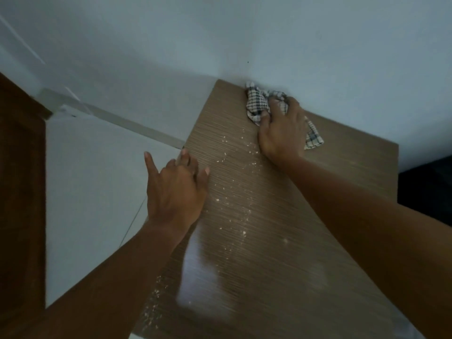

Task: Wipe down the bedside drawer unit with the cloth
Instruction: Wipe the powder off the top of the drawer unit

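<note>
The bedside drawer unit shows only its brown wood-grain top (342, 172), seen from above and set against the wall. White crumbs and dust (234, 167) lie in a band down its middle. My right hand (281, 128) presses a crumpled white cloth with dark checks (256, 104) onto the far edge of the top, close to the wall. My left hand (176, 189) rests on the unit's left edge, fingers spread, holding nothing. The drawers themselves are out of sight.
A pale wall (244, 40) runs behind the unit. Light floor tiles (93, 182) and a skirting board (127, 123) lie to the left. A dark wooden door (19, 192) stands at the far left. Something dark (425, 187) borders the unit on the right.
</note>
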A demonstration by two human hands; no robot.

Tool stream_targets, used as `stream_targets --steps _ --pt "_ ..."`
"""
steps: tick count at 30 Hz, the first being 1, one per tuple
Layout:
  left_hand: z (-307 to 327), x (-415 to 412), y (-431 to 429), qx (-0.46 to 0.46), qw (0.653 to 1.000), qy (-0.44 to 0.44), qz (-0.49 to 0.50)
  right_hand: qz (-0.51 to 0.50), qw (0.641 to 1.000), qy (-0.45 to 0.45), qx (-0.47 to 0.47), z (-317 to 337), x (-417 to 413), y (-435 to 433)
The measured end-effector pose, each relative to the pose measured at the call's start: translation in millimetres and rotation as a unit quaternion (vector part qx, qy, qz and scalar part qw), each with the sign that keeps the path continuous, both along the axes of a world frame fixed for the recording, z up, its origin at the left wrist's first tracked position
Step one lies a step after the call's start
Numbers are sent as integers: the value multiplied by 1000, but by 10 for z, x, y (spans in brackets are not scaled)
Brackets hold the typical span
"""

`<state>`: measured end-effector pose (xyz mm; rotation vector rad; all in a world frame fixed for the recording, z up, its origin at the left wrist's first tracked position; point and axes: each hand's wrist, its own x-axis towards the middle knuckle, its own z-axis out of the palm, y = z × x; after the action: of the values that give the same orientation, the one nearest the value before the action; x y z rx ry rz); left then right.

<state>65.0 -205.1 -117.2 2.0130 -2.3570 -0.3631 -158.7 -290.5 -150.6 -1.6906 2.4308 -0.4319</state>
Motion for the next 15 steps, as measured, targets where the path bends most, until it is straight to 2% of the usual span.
stream_targets --steps 7,15 --pt "38 14 -23 15 1000 0 19 125 991 5 38 -13 297 268" --pt "55 246 245 27 996 90 5 130 989 13 66 14 748 1467"
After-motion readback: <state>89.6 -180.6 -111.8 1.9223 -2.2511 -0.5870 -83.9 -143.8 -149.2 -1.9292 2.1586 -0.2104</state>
